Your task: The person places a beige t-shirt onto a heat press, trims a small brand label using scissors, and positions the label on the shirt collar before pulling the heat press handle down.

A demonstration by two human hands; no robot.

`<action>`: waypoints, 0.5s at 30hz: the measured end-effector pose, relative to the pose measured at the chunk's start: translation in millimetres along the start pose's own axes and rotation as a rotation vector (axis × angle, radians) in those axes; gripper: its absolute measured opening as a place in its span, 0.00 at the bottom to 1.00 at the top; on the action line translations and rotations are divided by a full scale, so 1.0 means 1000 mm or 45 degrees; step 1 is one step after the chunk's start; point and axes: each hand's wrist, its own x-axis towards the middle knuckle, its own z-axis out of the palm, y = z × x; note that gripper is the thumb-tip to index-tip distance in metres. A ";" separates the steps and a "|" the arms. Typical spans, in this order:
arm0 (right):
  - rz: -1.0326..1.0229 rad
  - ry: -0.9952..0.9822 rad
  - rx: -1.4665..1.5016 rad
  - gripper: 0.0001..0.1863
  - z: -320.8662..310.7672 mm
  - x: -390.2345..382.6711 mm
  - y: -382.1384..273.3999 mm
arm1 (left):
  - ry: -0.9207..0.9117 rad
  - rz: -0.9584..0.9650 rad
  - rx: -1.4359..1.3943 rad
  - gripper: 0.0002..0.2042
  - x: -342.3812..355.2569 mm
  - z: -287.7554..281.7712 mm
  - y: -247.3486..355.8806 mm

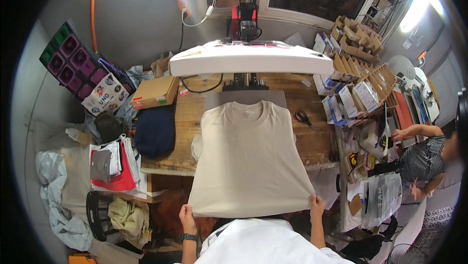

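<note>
Beige T-shirt [248, 159] hem pinched by left hand [186, 213] and right hand [317, 203] (corner grips).

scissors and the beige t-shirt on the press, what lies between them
Only bare wooden tabletop lies between the black-handled scissors and the beige t-shirt, as the head view shows.

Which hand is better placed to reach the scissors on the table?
Right, probably. The scissors lie right of the beige T-shirt, on the right hand's side. The left hand would have to cross the shirt. Both hands grip its hem.
</note>
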 end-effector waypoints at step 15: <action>0.102 -0.180 -0.074 0.21 -0.034 -0.015 0.029 | 0.189 0.070 0.232 0.15 -0.056 -0.025 -0.047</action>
